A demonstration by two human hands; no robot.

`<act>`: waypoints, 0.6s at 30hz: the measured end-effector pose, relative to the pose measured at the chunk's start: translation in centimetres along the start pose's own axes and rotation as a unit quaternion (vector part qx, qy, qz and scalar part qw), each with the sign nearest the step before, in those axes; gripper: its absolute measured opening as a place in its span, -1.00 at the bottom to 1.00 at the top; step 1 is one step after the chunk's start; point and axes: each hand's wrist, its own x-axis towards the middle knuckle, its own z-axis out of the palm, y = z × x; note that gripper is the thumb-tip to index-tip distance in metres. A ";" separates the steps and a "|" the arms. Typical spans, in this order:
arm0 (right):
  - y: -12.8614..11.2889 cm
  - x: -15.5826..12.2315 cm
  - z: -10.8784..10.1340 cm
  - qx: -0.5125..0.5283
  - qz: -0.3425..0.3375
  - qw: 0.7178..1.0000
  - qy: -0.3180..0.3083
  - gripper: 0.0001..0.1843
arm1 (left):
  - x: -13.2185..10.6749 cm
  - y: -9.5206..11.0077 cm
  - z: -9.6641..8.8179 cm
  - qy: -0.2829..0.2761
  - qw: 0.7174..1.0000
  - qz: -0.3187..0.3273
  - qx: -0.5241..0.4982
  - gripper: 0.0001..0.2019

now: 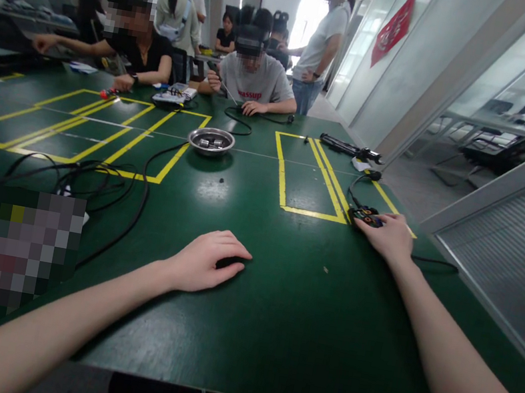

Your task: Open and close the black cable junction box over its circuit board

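My left hand [207, 261] rests on the green tabletop [263, 332], its fingers stretched out and the thumb apart, with nothing held. At the right side of the table, my right hand [388, 233] grips the near side of a dark bundle [365, 215] that looks like coiled black cable. A black cord runs from the bundle up to a black plug [372, 175]. The fingertips of this hand are partly hidden against the bundle. Yellow tape [310, 214] marks rectangles on the table beside it.
A steel bowl [209, 151] holding small metal parts stands mid-table. Black cables [145, 186] sprawl at left near a blurred-out item [14, 247]. A black tripod-like item [347, 146] lies at the far right. Across the table sits a co-worker [255, 80] holding a thin tool; another person [135, 52] reaches leftward.
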 end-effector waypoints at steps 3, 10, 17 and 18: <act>-2.6 -1.1 0.4 0.021 -0.034 0.998 -0.042 -0.56 | 0.0 0.0 0.1 -0.001 1.000 -0.002 -0.001 -0.78; -10.2 -7.4 0.1 0.174 -0.289 0.926 -0.169 -0.60 | 0.1 0.1 0.0 0.017 1.000 -0.005 0.000 -0.76; -15.4 -13.9 -2.0 0.241 -0.483 0.776 -0.325 -0.54 | 0.1 0.9 0.0 0.047 0.998 0.024 0.022 -0.69; -15.6 -14.1 -2.2 0.246 -0.489 0.769 -0.330 -0.55 | 0.1 1.0 0.0 0.025 0.999 0.020 0.029 -0.66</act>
